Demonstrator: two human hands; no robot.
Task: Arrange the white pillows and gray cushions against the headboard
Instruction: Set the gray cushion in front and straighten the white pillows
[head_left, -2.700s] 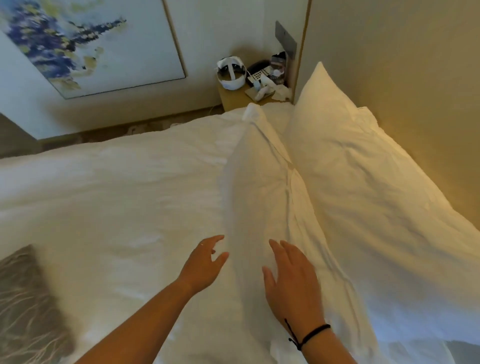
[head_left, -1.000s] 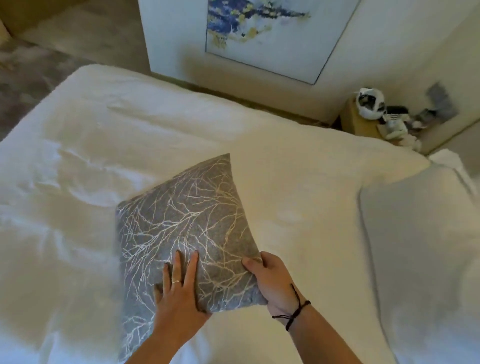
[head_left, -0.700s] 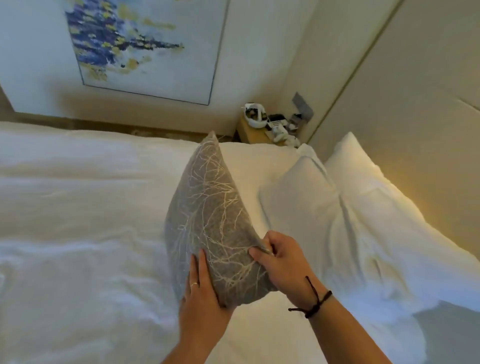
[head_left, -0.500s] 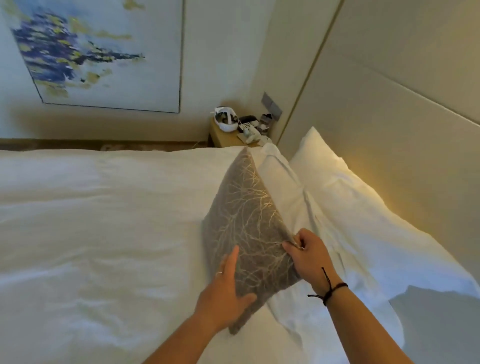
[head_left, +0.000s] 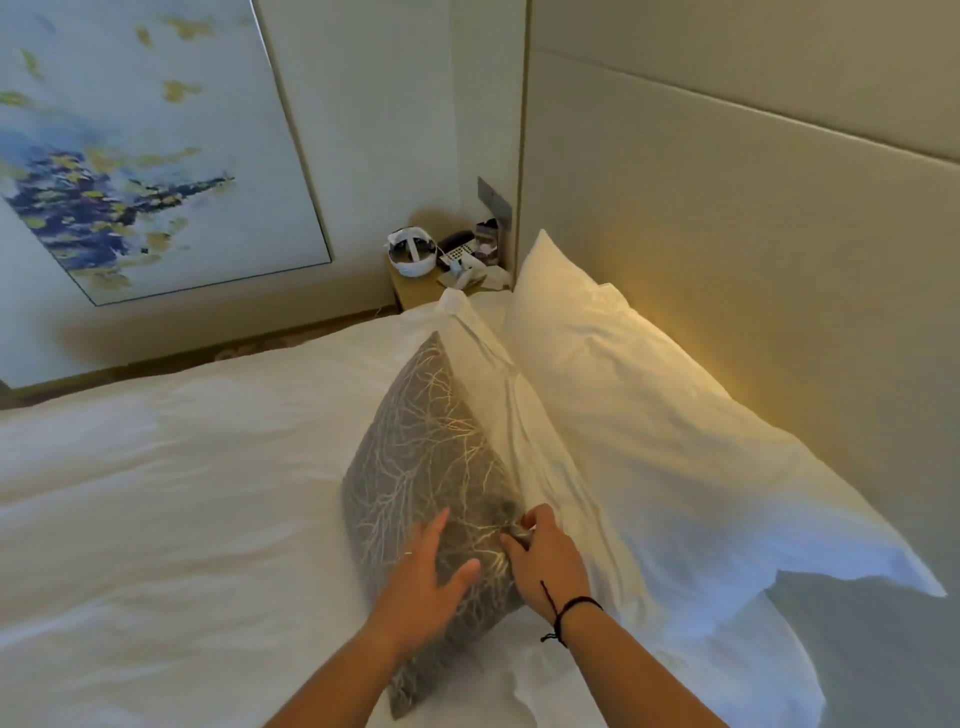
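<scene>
A gray cushion (head_left: 426, 462) with a pale branch pattern stands on edge on the bed, leaning against a white pillow (head_left: 524, 431). Behind that one, a second white pillow (head_left: 649, 410) leans on the beige headboard (head_left: 753, 234). My left hand (head_left: 431, 577) presses flat on the cushion's near face with straight fingers. My right hand (head_left: 545, 556), a black cord at its wrist, pinches the cushion's right edge where it meets the front pillow.
The white duvet (head_left: 182, 493) covers the bed to the left. A wooden nightstand (head_left: 415, 286) in the far corner holds a white headset (head_left: 413, 252), a phone and small items. A large painting (head_left: 130, 145) hangs on the left wall.
I turned from the pillows to the bed's left, took up the gray cushion with both hands, and carried it right. It now stands against the front white pillow, lower than half a second ago.
</scene>
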